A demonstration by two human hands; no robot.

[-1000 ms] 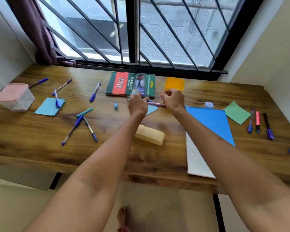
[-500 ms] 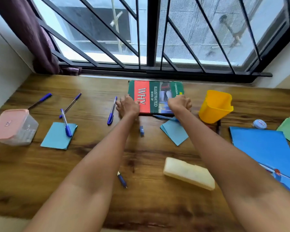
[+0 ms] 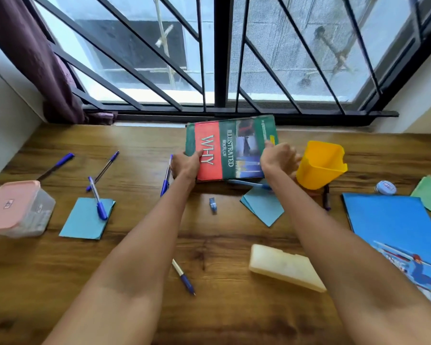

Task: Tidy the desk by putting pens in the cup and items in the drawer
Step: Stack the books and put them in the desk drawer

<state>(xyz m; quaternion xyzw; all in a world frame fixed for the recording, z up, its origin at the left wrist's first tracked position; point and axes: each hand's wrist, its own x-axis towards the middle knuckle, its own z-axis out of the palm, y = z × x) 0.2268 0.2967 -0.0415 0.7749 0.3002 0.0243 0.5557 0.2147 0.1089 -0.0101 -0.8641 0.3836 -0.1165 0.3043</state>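
Wooden desk (image 3: 60,282): both hands (image 3: 184,165) (image 3: 279,158) gripping book (image 3: 232,150) beside tilted yellow cup (image 3: 320,165)

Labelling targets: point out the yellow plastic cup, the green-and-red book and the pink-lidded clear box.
yellow plastic cup (image 3: 320,168), head view, front wall.
green-and-red book (image 3: 228,150), head view, cover middle.
pink-lidded clear box (image 3: 11,201), head view, lid.

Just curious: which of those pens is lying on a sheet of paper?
The blue-capped pen on the left light-blue sheet; the others there lie on bare wood.

Barred window (image 3: 234,58), purple curtain (image 3: 35,58), daylight.
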